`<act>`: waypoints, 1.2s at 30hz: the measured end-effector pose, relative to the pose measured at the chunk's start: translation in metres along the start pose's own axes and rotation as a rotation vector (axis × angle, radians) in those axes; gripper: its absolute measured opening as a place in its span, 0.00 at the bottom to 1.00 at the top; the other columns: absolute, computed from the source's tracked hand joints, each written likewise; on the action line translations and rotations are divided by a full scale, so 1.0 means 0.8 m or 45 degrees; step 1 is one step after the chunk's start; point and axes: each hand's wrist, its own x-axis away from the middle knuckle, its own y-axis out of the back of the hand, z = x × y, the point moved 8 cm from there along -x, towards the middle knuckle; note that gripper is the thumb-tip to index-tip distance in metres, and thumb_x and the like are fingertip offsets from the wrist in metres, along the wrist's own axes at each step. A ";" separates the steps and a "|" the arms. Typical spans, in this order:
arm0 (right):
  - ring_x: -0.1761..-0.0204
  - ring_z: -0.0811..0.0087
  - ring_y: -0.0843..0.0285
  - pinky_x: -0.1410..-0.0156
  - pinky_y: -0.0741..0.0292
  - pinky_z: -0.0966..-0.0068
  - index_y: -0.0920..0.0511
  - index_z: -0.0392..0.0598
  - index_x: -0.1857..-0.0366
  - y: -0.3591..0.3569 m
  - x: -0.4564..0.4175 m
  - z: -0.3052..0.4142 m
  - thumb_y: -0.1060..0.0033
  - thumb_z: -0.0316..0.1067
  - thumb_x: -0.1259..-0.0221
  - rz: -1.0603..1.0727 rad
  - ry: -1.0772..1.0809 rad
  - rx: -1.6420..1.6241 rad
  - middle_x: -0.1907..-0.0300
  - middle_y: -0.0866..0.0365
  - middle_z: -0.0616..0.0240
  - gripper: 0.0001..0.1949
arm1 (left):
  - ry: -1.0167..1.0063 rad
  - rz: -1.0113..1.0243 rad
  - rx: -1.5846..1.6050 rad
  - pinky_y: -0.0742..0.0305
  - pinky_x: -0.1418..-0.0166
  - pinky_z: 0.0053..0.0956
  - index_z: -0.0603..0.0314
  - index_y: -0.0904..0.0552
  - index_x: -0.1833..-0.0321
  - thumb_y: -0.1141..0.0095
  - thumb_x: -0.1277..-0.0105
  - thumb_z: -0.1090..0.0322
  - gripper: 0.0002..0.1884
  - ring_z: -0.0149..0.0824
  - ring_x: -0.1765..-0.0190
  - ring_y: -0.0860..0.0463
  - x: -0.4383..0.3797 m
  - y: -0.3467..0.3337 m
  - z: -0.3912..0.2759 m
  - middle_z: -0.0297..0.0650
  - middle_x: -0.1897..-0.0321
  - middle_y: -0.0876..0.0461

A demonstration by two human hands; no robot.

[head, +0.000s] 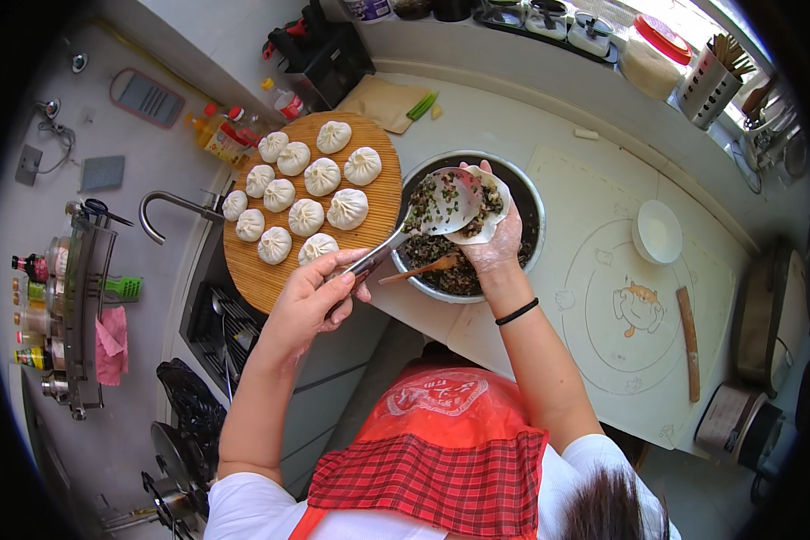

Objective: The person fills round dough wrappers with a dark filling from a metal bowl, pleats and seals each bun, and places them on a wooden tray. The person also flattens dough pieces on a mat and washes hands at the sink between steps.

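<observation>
My left hand grips the dark handle of a large metal serving spoon, its bowl smeared with chopped filling. That spoon's bowl is over a round dough wrapper, which lies on the upturned palm of my floury right hand. Dark chopped filling sits on the wrapper, partly hidden by the spoon. Beneath both is a metal mixing bowl of filling, with a wooden utensil in it. At the left, several pleated uncooked buns rest on a round slatted wooden tray.
To the right, a printed kneading mat bears a white bowl and a wooden rolling pin. A curved faucet and dish rack stand left of the tray. Jars line the windowsill; bottles and a knife block stand behind.
</observation>
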 end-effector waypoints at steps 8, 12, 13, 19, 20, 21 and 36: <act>0.37 0.54 0.26 0.31 0.30 0.49 0.26 0.48 0.38 -0.001 0.009 -0.011 0.63 0.42 0.25 0.063 -0.072 0.031 0.42 0.21 0.54 0.20 | 0.138 0.042 -0.114 0.44 0.79 0.12 0.65 0.27 0.34 0.50 0.25 0.66 0.20 0.17 0.79 0.34 -0.018 0.000 0.013 0.38 0.65 0.18; 0.38 0.53 0.25 0.32 0.28 0.50 0.28 0.48 0.37 0.008 0.010 -0.008 0.62 0.44 0.25 -0.073 -0.027 0.087 0.42 0.21 0.54 0.20 | 0.056 -0.021 -0.143 0.44 0.78 0.12 0.65 0.26 0.34 0.50 0.26 0.67 0.19 0.17 0.79 0.34 -0.016 -0.001 0.005 0.37 0.66 0.18; 0.39 0.53 0.25 0.33 0.28 0.50 0.28 0.49 0.37 0.012 0.011 -0.004 0.62 0.44 0.25 -0.128 -0.004 0.111 0.43 0.21 0.54 0.20 | 0.016 -0.034 -0.132 0.44 0.78 0.12 0.65 0.26 0.34 0.50 0.26 0.68 0.19 0.17 0.80 0.34 -0.014 -0.003 0.000 0.37 0.66 0.19; 0.45 0.53 0.21 0.37 0.24 0.51 0.24 0.47 0.44 0.027 0.003 0.003 0.59 0.40 0.27 -0.162 -0.056 0.013 0.49 0.18 0.52 0.17 | -0.181 -0.001 -0.593 0.33 0.65 0.13 0.68 0.23 0.36 0.46 0.31 0.71 0.21 0.18 0.67 0.27 0.004 0.004 -0.042 0.35 0.59 0.18; 0.46 0.53 0.20 0.37 0.24 0.50 0.24 0.47 0.44 0.026 0.005 0.000 0.59 0.40 0.27 -0.165 -0.079 0.004 0.49 0.18 0.52 0.17 | -0.208 0.022 -0.602 0.28 0.51 0.17 0.69 0.21 0.39 0.44 0.34 0.72 0.20 0.21 0.56 0.23 0.003 0.006 -0.040 0.35 0.54 0.17; 0.47 0.53 0.20 0.38 0.23 0.50 0.24 0.47 0.44 0.024 0.005 -0.003 0.60 0.40 0.27 -0.165 -0.101 -0.003 0.50 0.18 0.53 0.17 | -0.191 0.049 -0.638 0.27 0.48 0.19 0.70 0.21 0.39 0.44 0.34 0.72 0.20 0.23 0.54 0.23 0.002 0.006 -0.042 0.36 0.53 0.17; 0.40 0.51 0.24 0.35 0.28 0.45 0.27 0.49 0.37 0.020 0.015 -0.015 0.66 0.45 0.25 -0.085 -0.227 0.071 0.40 0.22 0.53 0.21 | -0.211 0.122 -0.649 0.25 0.47 0.20 0.69 0.22 0.37 0.46 0.31 0.73 0.19 0.23 0.56 0.21 -0.039 0.005 -0.032 0.35 0.54 0.17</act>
